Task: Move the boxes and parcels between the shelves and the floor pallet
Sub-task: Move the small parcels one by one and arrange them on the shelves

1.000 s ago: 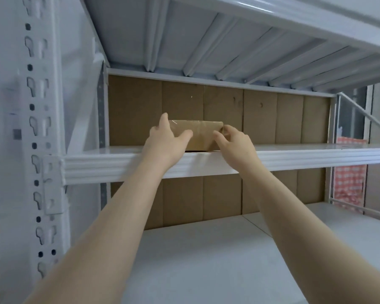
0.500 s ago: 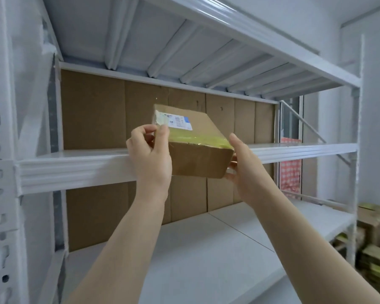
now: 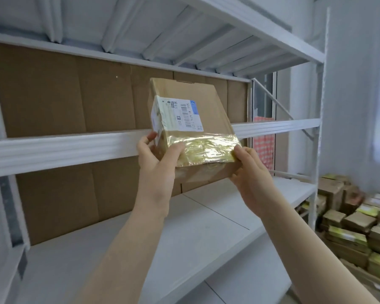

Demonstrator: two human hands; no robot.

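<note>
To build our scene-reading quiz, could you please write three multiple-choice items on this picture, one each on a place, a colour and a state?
1. Where does the pile of parcels lie?
A. on the upper shelf
B. low at the right, beyond the rack's end
C. in the person's arms

2. What colour is the tape band round the cardboard box?
A. yellow
B. red
C. black

3. How is the cardboard box supported?
A. it rests on a shelf
B. one hand carries it alone
C. both hands hold it in the air

1 B: the pile shows past the rack post.
2 A: the shiny band is yellow.
3 C: the left hand and the right hand grip its near corners, in front of the shelf beam.
</note>
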